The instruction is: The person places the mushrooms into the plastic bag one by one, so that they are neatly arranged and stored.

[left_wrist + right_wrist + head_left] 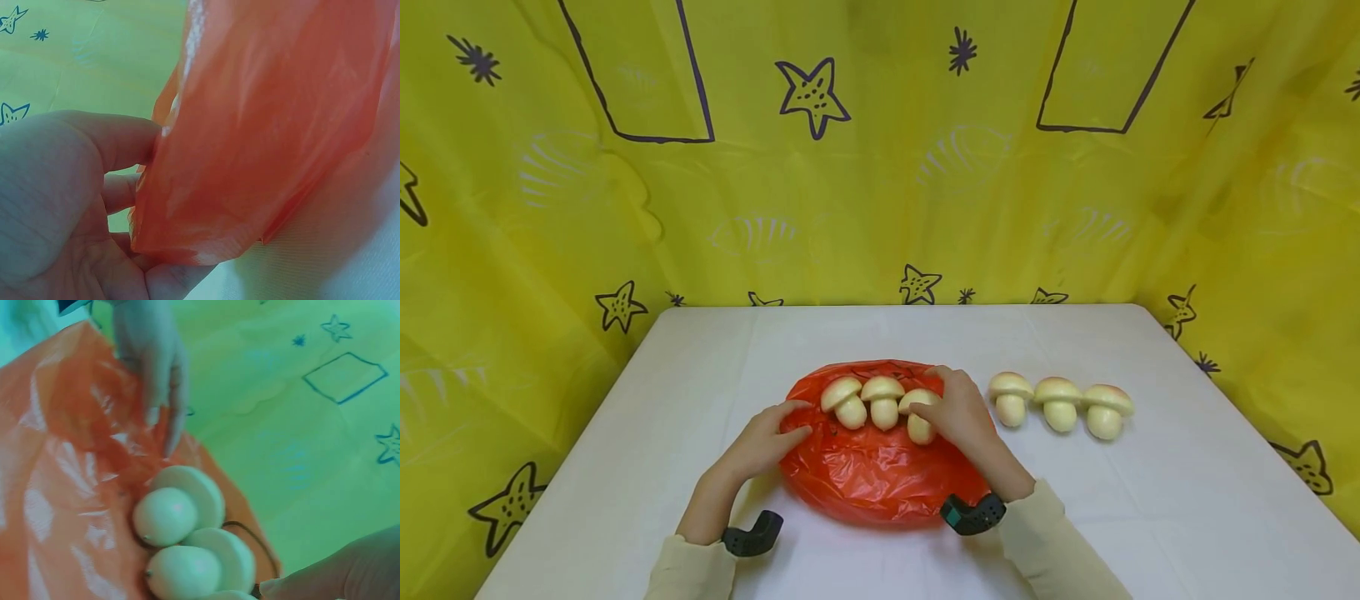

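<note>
A red plastic bag (880,483) lies on the table with three cream toy mushrooms (883,402) in a row on it. My left hand (760,442) holds the bag's left edge; in the left wrist view its thumb and fingers (122,140) curl around the red plastic (250,137). At the right end of the row, my right hand (966,421) has its thumb and fingers around the rightmost mushroom (921,427). The right wrist view shows two mushrooms (165,515) fully, part of a third, and one finger (337,565) at the bag's far edge.
Three more mushrooms (1060,404) stand side by side on the white table (1165,500), right of the bag. A yellow curtain (880,183) with drawn stars surrounds the table's back and sides.
</note>
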`<move>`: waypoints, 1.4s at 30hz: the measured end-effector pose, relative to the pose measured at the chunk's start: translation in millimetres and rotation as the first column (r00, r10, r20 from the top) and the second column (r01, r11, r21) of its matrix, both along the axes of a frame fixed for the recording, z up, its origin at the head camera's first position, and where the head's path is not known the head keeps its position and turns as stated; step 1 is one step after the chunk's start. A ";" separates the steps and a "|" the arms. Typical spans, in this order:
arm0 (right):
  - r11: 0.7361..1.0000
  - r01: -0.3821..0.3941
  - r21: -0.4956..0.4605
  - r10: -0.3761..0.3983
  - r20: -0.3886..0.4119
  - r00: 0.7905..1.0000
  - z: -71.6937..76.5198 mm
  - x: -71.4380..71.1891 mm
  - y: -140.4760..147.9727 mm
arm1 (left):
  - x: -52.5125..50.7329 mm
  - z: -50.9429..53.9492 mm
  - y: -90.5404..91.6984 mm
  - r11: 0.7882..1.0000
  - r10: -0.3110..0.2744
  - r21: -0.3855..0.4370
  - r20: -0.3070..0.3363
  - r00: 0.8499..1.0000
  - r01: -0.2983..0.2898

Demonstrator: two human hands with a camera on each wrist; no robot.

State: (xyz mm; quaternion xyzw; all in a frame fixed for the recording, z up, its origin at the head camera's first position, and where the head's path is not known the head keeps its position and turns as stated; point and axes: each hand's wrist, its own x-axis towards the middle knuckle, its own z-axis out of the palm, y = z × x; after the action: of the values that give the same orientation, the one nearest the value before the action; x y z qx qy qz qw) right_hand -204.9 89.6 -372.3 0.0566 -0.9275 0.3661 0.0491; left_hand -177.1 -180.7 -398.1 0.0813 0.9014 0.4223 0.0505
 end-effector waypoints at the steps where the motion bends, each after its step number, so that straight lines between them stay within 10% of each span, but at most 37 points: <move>1: 1.000 0.007 -0.003 -0.007 0.007 1.000 2.1 0.7 2.5 | -0.1 -0.1 0.1 1.000 -0.001 0.001 -0.001 1.000 0.001; 42: 0.989 0.132 -0.066 -0.126 0.090 0.988 14.7 -2.3 68.0 | -1.2 -1.3 -0.3 1.000 -0.013 -0.003 -0.025 1.000 0.013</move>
State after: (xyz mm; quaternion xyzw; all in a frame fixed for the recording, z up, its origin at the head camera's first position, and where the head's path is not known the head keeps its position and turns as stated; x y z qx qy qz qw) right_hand -207.1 157.7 -357.6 -0.0213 -0.9168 0.3972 0.0348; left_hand -178.3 -181.0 -399.5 0.0925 0.9019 0.4199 0.0424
